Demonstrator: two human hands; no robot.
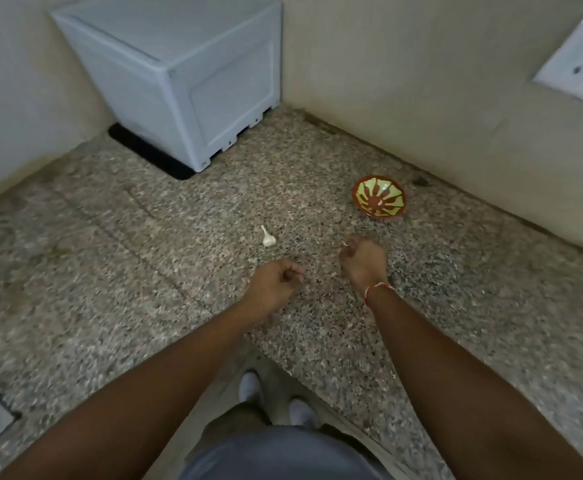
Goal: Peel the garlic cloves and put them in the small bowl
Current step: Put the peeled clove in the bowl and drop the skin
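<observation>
Garlic bulb (pixel 268 238) alone beyond curled fingers, contents unclear; bowl (pixel 379 197) right, white box (pixel 193 81) behind.

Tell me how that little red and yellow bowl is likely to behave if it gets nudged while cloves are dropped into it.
The small bowl looks shallow and light, so it would probably slide easily on the smooth speckled counter. It already seems to sit tilted, so a push on its rim might tip or rock it. It looks glazed, so likely slippery and breakable.

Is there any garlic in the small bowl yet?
No, the small bowl shows only its painted inside; the garlic lies on the counter.
</observation>
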